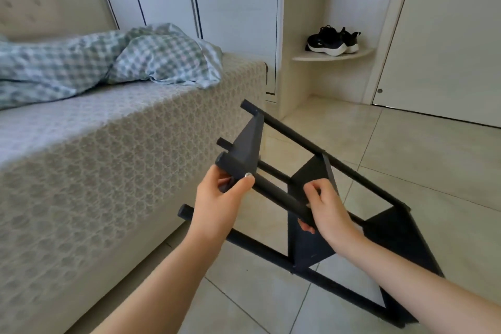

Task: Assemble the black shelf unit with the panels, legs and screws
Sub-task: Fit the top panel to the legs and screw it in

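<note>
Holding the black shelf unit [309, 247] tilted over the floor [406, 149] by the bed [108, 144], we pinch its leg [279, 195] at a screw [247, 175] with our left hand [217, 198]. Our right hand [329, 209] grips that leg lower.

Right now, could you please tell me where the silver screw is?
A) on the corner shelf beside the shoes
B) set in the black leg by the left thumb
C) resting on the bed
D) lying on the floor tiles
B: the screw sits in the leg at the thumb tip of the left hand, while the right hand grips that leg lower down.
</note>
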